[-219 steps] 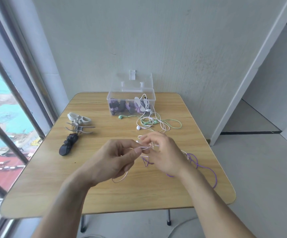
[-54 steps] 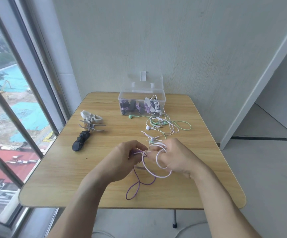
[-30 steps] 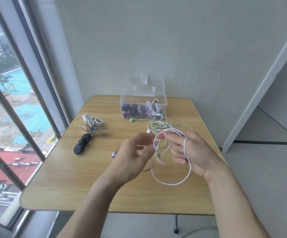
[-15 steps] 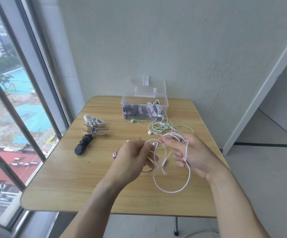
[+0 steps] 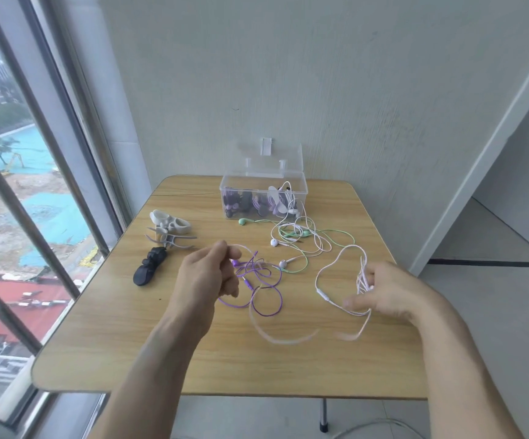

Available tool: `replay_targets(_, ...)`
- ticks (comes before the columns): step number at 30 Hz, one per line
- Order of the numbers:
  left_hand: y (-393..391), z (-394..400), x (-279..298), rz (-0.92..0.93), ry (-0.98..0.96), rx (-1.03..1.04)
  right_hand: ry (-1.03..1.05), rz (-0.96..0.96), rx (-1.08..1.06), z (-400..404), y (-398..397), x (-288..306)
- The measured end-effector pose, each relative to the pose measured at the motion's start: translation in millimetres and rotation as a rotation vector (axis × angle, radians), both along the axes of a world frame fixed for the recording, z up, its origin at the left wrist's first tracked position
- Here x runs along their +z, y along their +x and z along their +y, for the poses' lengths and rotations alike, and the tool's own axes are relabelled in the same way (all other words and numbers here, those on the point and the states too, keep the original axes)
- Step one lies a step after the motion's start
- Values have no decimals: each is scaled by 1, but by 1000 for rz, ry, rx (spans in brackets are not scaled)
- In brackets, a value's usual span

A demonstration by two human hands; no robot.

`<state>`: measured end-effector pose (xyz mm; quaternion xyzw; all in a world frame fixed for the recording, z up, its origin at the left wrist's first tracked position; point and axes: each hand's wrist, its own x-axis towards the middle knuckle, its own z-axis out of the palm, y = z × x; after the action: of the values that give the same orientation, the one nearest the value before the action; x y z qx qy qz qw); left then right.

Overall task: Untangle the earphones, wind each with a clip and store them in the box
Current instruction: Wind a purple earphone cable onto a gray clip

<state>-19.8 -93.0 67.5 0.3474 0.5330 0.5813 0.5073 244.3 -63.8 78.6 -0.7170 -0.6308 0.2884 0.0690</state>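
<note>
the left hand (image 5: 207, 274) and right hand (image 5: 383, 294) are spread well apart above the desk (image 5: 123, 327), a pale pink earphone cord (image 5: 329, 267) strung between them, its long run left to right and sagging in blurred loops toward the near edge. each grip is clenched on that cord, the left pinching one end, the right holding a bunch of loops. a purple earphone (image 5: 256, 293) lies coiled by the left hand. a green and white tangle (image 5: 301, 237) sits just in front of the one clear box (image 5: 264, 198) at the far side. two pale clips (image 5: 169, 231) and one black clip (image 5: 149, 266) lie to the left.
</note>
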Motion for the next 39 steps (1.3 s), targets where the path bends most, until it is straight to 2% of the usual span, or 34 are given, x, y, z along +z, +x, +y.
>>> replay_targets(4,2,-6,4,-68,36,-241,24,-1,-58,-7,2,16)
replay_targets(6,4,-9,4,-97,47,-343,149,27,-117,-8,4,19)
replay_targets(7,4,-10,4,-89,54,-385,296,100,-127,-9,1,20)
replay_targets(9,6,-11,4,-76,55,-474,577,400,-34,-10,-11,18)
replay_targets(10,7,-11,4,-84,52,-527,607,572,52,-11,-21,16)
replay_targets(12,9,-12,7,-110,39,-626,480,812,242,-15,-45,11)
replay_targets(14,10,-14,10,-90,36,-656,330,886,380,-18,-65,3)
replay_targets(16,12,-15,11,-79,34,-600,271,886,408,-20,-75,-2)
replay_targets(18,11,-14,11,-126,29,-488,284,845,349,-19,-77,-3)
replay_targets(24,7,-8,10,-443,111,-257,299,715,245,-16,-76,-2)
replay_targets(29,3,-7,13,-392,147,-140,286,574,308,-17,-79,-3)
replay_targets(34,2,-5,12,-415,173,-20,275,462,375,-23,-90,-6)
replay_targets(39,2,-5,10,-385,226,10,220,393,442,-30,-101,-7)
